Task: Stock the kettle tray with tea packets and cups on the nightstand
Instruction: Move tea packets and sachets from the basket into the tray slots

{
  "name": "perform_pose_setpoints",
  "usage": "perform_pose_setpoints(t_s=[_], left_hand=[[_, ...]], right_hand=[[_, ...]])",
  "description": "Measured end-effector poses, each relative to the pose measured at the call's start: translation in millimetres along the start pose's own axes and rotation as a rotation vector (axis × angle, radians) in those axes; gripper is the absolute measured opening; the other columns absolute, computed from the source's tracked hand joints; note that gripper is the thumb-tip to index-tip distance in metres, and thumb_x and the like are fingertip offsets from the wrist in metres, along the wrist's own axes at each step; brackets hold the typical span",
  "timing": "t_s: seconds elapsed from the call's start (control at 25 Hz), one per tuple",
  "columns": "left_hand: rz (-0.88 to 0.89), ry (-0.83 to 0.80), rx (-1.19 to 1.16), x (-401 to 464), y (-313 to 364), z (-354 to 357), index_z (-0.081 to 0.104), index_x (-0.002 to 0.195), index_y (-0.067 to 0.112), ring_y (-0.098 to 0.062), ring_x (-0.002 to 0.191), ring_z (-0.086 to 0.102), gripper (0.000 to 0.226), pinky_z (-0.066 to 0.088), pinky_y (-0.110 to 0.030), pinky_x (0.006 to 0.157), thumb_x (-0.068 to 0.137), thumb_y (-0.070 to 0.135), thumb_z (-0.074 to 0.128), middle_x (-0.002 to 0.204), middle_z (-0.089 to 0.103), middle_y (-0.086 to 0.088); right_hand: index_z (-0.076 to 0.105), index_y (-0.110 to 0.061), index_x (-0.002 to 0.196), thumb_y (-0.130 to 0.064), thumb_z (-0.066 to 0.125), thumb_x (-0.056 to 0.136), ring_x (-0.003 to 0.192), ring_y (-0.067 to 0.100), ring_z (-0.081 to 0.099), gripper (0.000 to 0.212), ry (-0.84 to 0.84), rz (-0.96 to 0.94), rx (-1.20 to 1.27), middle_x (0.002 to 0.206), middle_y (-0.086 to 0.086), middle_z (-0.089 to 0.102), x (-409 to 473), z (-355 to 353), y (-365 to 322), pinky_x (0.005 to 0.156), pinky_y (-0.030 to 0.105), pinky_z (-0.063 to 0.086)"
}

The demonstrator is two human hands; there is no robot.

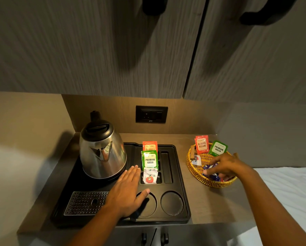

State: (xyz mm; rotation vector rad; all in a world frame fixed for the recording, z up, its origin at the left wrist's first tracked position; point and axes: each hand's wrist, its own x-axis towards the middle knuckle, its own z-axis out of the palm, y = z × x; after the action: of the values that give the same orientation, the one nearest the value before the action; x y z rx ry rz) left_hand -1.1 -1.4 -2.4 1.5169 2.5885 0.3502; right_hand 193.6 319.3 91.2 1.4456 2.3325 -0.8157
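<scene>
A black kettle tray [181, 176] lies on the nightstand with a steel kettle [102, 150] at its back left. In its slots stand a red Classic packet [149, 146], a green Premium Green packet [149, 160] and a white sachet with a red apple [149, 178]. Two round cup wells [172, 203] at the front hold nothing. My left hand [126, 191] rests flat on the tray, fingers apart. My right hand [226, 166] reaches into the wicker basket [196, 172], fingertips on a dark blue packet [210, 168]; whether it grips it is unclear.
The basket also holds a red Classic Assam packet [202, 144] and a green Premium Green packet [218, 148], both upright. A perforated drip grate [83, 202] sits at the tray's front left. A wall socket [151, 114] is behind. White bedding [290, 192] lies to the right.
</scene>
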Motion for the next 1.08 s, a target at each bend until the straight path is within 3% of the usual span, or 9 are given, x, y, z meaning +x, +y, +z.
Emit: perform_pose_setpoints(t_s=[0.08,0.16,0.24,0.44,0.56,0.64,0.76,0.96,1.08], left_hand=[[0.002,-0.002,0.002,0,0,1,-0.003,0.155,0.020,-0.011,0.148,-0.006,0.088,0.001,-0.034,0.121,0.089,0.075,0.018,0.164,-0.002,0.002],[-0.002,-0.006,0.003,1,-1,1,-0.003,0.155,0.020,-0.011,0.148,-0.006,0.089,0.002,-0.035,0.122,0.088,0.075,0.016,0.164,-0.002,0.002],[-0.008,-0.005,-0.002,1,-2,2,-0.002,0.155,0.020,-0.011,0.148,-0.006,0.090,0.002,-0.034,0.121,0.087,0.077,0.014,0.164,-0.001,0.002],[0.002,0.008,-0.003,0,-2,4,-0.001,0.155,0.020,-0.010,0.148,-0.004,0.091,0.000,-0.033,0.121,0.085,0.077,0.011,0.164,0.001,0.002],[-0.001,0.009,-0.010,0,-2,4,-0.001,0.155,0.021,-0.011,0.148,-0.004,0.092,0.001,-0.034,0.121,0.084,0.078,0.010,0.164,0.001,0.003],[-0.003,0.004,-0.012,0,-2,3,-0.001,0.155,0.021,-0.011,0.148,-0.004,0.092,0.002,-0.034,0.121,0.084,0.079,0.010,0.164,0.001,0.003],[0.000,0.004,-0.010,-1,-2,3,0.001,0.155,0.020,-0.011,0.149,-0.003,0.091,0.003,-0.035,0.122,0.085,0.077,0.012,0.164,0.002,0.002],[0.013,0.030,-0.005,0,-3,3,0.003,0.155,0.019,-0.010,0.148,-0.002,0.090,0.000,-0.031,0.120,0.087,0.076,0.014,0.164,0.004,0.001],[0.018,0.040,-0.008,0,-4,5,0.004,0.155,0.019,-0.010,0.148,-0.001,0.090,-0.002,-0.030,0.119,0.087,0.076,0.014,0.164,0.006,0.001]], right_hand=[[0.069,-0.031,0.103,-0.040,0.090,0.058,0.102,0.023,0.061,0.050,-0.084,-0.077,-0.016,0.107,-0.003,0.056,-3,8,-5,0.054,0.024,0.053],[0.075,-0.029,0.088,-0.019,0.086,0.069,0.092,0.019,0.063,0.024,-0.072,-0.096,0.020,0.109,0.000,0.062,-2,19,-6,0.055,0.024,0.056],[0.076,-0.027,0.076,-0.006,0.079,0.075,0.085,0.016,0.061,0.021,0.000,-0.095,0.021,0.104,0.003,0.064,4,23,-1,0.052,0.021,0.053],[0.072,-0.021,0.084,-0.022,0.078,0.079,0.066,0.009,0.060,0.008,0.275,-0.037,0.111,0.079,-0.002,0.064,17,7,11,0.049,0.020,0.045],[0.061,-0.010,0.089,-0.029,0.083,0.072,0.051,0.013,0.061,0.033,0.300,0.143,0.168,0.067,0.003,0.062,26,14,8,0.040,0.022,0.044],[0.057,-0.010,0.089,-0.029,0.086,0.068,0.053,0.019,0.065,0.041,0.293,0.186,0.190,0.070,0.008,0.064,34,23,2,0.038,0.024,0.047],[0.060,-0.006,0.090,-0.021,0.082,0.069,0.060,0.021,0.066,0.034,0.315,0.207,0.117,0.073,0.010,0.063,43,28,-8,0.039,0.023,0.044],[0.060,-0.002,0.096,-0.011,0.069,0.079,0.079,0.029,0.065,0.022,0.328,0.197,0.095,0.081,0.014,0.062,42,23,-17,0.061,0.033,0.054],[0.057,-0.010,0.075,-0.017,0.074,0.079,0.065,0.024,0.056,0.018,0.403,0.158,0.149,0.067,0.008,0.054,32,7,-25,0.060,0.031,0.047]])
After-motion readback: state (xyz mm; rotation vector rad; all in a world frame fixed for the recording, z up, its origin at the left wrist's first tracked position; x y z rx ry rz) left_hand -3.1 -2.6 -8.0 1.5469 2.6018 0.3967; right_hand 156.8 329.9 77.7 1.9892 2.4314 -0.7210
